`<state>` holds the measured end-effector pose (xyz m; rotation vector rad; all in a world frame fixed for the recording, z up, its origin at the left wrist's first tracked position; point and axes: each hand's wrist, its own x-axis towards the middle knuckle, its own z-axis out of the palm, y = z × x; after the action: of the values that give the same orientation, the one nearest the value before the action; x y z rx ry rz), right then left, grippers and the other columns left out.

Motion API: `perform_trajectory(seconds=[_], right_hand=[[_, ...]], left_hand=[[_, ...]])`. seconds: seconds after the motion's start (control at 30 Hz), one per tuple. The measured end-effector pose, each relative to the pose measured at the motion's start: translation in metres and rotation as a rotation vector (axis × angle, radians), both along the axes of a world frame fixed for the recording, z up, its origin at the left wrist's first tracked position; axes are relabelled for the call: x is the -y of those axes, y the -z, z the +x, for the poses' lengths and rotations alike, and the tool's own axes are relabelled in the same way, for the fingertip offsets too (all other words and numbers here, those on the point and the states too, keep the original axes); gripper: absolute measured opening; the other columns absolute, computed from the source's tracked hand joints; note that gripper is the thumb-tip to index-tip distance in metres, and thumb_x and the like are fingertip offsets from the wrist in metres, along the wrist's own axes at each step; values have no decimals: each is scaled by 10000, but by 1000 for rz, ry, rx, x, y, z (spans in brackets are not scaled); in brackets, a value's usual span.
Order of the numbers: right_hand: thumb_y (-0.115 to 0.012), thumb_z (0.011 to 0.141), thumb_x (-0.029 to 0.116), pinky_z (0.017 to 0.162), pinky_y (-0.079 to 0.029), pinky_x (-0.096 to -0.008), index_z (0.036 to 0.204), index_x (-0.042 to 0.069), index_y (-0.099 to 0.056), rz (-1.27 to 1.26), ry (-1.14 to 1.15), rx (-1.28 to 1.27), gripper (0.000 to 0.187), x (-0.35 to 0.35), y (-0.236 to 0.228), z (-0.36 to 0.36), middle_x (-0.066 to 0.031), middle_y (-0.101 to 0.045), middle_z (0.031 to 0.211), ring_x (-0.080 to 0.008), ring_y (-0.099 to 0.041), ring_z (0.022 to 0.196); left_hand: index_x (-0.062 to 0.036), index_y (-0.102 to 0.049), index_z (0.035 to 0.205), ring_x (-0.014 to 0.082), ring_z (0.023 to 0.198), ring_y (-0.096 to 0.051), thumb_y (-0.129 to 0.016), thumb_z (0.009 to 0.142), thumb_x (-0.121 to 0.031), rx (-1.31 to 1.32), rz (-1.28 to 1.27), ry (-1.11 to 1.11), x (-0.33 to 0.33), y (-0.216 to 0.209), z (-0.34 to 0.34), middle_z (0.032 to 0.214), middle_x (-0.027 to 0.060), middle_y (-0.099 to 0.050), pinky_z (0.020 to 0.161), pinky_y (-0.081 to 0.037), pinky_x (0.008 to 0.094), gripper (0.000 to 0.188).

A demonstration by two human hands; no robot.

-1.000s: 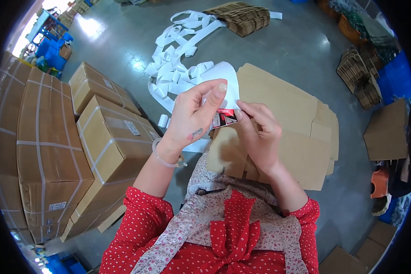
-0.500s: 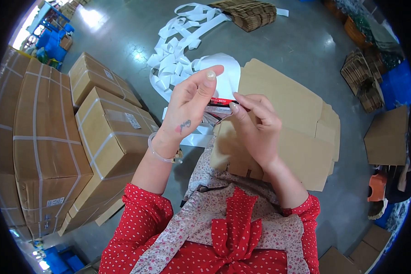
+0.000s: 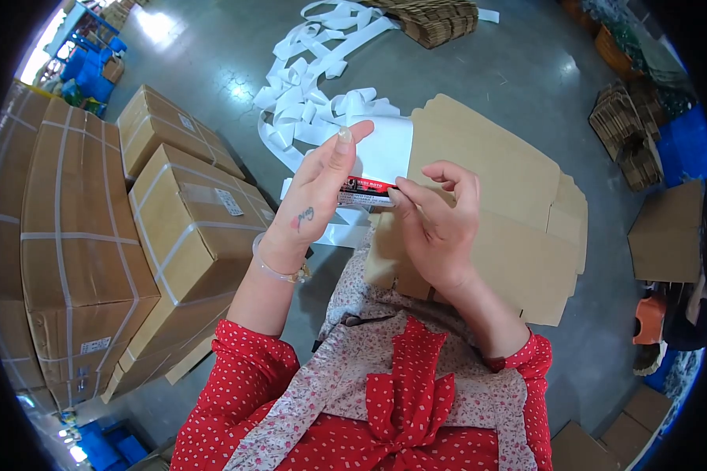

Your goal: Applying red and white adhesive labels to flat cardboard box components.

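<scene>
My left hand (image 3: 316, 190) holds up a white sheet (image 3: 385, 153) with a red and black printed strip along its lower edge. Its thumb and fingers stretch along the sheet's left side. My right hand (image 3: 436, 224) pinches the same strip from the right, fingertips at the lower edge of the sheet. Both hands meet in front of my chest, above a flat brown cardboard blank (image 3: 499, 212) that lies on the floor by my knees. A clear bracelet sits on my left wrist.
Sealed, strapped cardboard cartons (image 3: 188, 235) stand at my left, with taller stacks (image 3: 63, 228) beyond. A heap of white paper backing strips (image 3: 314, 86) lies on the grey floor ahead. Folded cardboard bundles (image 3: 436, 20) and woven baskets (image 3: 624, 129) are at the far right.
Both hands have lifted the sheet a little and turned it, so more of its white face shows now. My left fingers have straightened along its edge.
</scene>
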<state>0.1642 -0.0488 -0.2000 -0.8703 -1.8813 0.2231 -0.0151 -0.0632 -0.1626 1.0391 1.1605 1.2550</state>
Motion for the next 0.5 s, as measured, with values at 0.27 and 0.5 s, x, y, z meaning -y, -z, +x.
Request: perform_trajectory(seconds=[0.27,0.5], right_hand=[[-761,751,29,794,-455,-366,920,71,-701,127,-127,109,184,17,2,-1,-98,-611,1023,-288,-567,936],[-758,815,68,743,-451,-294,921,45,-613,-694,64,-46,181,24,13,27,-38,-625,789,-146,-561,761]], left_hand=[[100,-388,1425,151,1091,-543,-436,1032,-493,143,-67,-147,-9,19,-14,1229,133,-570,956,-426,259,713],[151,-281,1446,258,1229,-504,-609,958,-428,-230,42,-526,-8,67,-41,1362,246,-483,1030,-406,326,825]])
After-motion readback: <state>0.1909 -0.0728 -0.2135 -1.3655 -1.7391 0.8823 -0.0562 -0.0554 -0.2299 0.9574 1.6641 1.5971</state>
